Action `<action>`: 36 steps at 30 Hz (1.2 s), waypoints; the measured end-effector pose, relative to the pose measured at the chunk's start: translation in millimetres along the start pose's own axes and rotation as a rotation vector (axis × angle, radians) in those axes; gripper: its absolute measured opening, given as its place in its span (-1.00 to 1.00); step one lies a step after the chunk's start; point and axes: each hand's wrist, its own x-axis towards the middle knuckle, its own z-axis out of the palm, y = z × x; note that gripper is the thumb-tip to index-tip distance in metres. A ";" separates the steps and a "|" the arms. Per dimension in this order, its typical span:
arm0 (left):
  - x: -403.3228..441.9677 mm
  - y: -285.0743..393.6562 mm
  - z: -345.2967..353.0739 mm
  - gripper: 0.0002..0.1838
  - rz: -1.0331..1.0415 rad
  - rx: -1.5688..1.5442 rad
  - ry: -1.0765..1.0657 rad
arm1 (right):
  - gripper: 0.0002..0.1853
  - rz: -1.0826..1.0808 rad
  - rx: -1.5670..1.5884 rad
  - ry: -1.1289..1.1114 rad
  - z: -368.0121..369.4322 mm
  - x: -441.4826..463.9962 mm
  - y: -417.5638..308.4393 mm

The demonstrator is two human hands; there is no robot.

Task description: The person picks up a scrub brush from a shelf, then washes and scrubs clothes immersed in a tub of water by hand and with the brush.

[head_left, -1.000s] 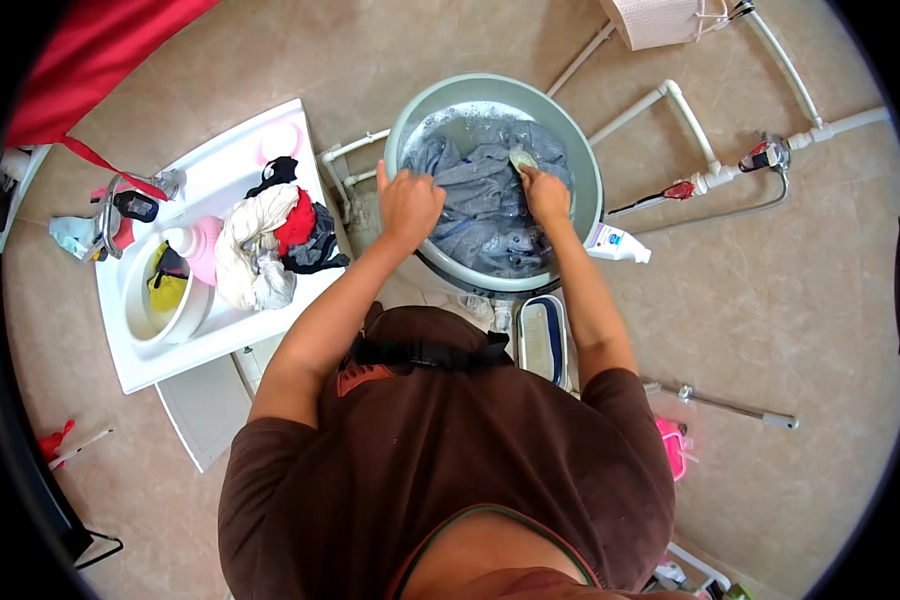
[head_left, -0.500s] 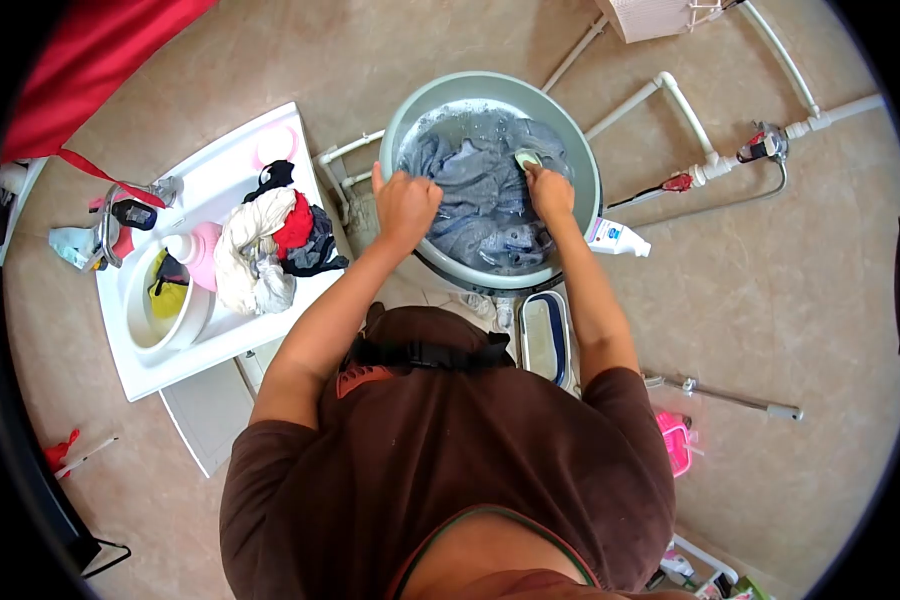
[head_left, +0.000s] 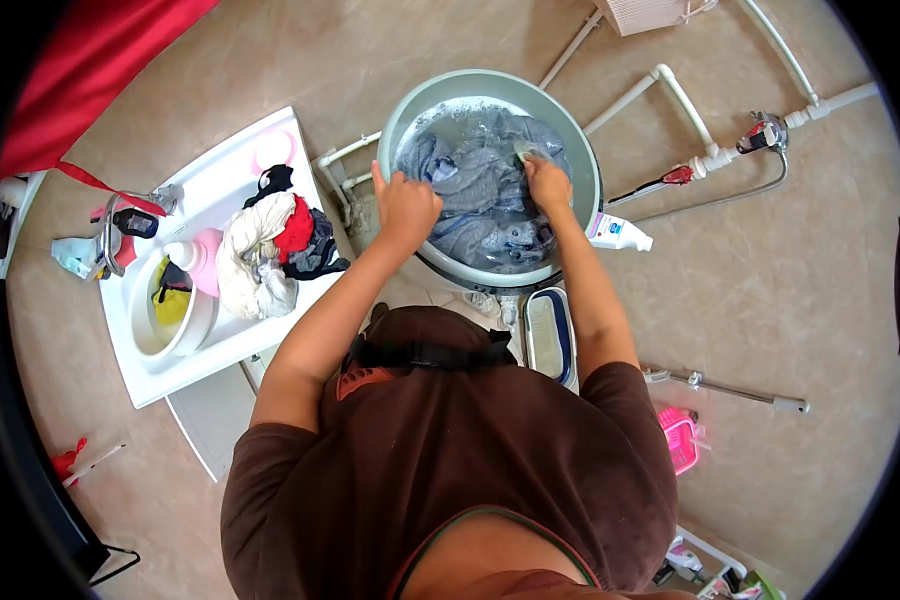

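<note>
A round grey-green tub (head_left: 588, 170) holds soapy water and wet grey-blue cloth (head_left: 475, 185). My left hand (head_left: 408, 208) is over the tub's left side, its thumb stretched along the rim and its other fingers curled at the edge of the cloth. What those fingers grip is hard to make out. My right hand (head_left: 547, 185) is closed on a small pale green object (head_left: 522, 150), which lies against the cloth at the right of the tub. Most of that object is hidden by the hand.
At the left a white sink (head_left: 150, 388) holds piled clothes (head_left: 260, 250), a pink bottle (head_left: 202, 258) and a white basin (head_left: 202, 325). A white bottle (head_left: 620, 234) stands right of the tub, near pipes (head_left: 705, 160). A rectangular container (head_left: 547, 335) is below the tub.
The pale green object has become more hidden beneath my right hand, and the cloth near my left hand has shifted. The whole view has drifted slightly.
</note>
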 end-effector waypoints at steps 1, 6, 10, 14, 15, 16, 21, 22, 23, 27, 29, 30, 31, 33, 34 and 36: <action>5.5 1.9 -0.9 -0.80 0.076 0.041 0.122 | -0.49 0.047 0.126 0.007 -1.7 1.7 4.2; 39.8 19.0 15.1 -0.61 0.120 -0.038 -0.071 | -0.30 0.215 0.565 -0.012 40.9 1.3 1.7; 73.2 16.9 56.9 -0.73 -0.013 -0.041 -0.564 | -0.34 0.169 0.195 -0.276 66.2 2.4 -17.6; 89.7 24.6 84.9 -0.69 -0.141 -0.016 -0.670 | -0.41 0.285 0.070 -0.242 75.1 7.4 -32.9; 92.3 23.6 86.4 -0.69 -0.206 -0.078 -0.685 | -0.47 0.270 0.135 -0.235 72.0 9.1 -31.5; 93.4 22.3 86.4 -0.70 -0.272 -0.141 -0.701 | -0.52 0.254 0.200 -0.231 73.8 11.5 -24.1; 98.8 0.6 76.8 -0.73 -0.969 -1.449 -0.352 | -0.70 0.223 0.794 -0.128 44.4 21.0 -11.4; 102.6 0.4 60.6 -0.73 -1.065 -1.663 -0.278 | -0.72 0.136 0.718 -0.054 30.4 27.3 -12.6; 102.4 2.1 47.9 -0.75 -1.027 -1.736 -0.198 | -0.74 0.048 0.641 0.022 14.1 36.7 -14.9; 88.4 10.6 61.6 -0.75 -0.980 -1.806 0.018 | -0.77 -0.312 0.560 0.275 -65.1 55.0 -40.6; 77.9 32.7 54.9 -0.68 -1.002 -1.850 0.040 | -0.64 -0.242 0.413 0.158 -68.5 60.8 -38.7; 72.4 44.6 40.8 -0.58 -1.149 -1.632 0.014 | -0.60 -0.215 0.311 0.140 -59.7 59.0 -34.9; 67.3 44.5 47.7 -0.57 -1.219 -1.757 0.035 | -0.56 -0.188 0.210 0.123 -49.4 57.7 -30.9; 57.1 35.7 75.0 -0.53 -1.357 -2.008 0.086 | -0.46 -0.166 0.261 0.139 -41.5 35.4 -37.1; 55.4 33.1 80.0 -0.53 -1.390 -1.952 0.120 | -0.50 -0.243 0.339 0.131 -42.5 22.7 -45.2; 56.6 22.9 104.5 -0.54 -1.377 -1.914 0.191 | -0.57 -0.391 0.501 0.076 -26.6 -3.4 -57.0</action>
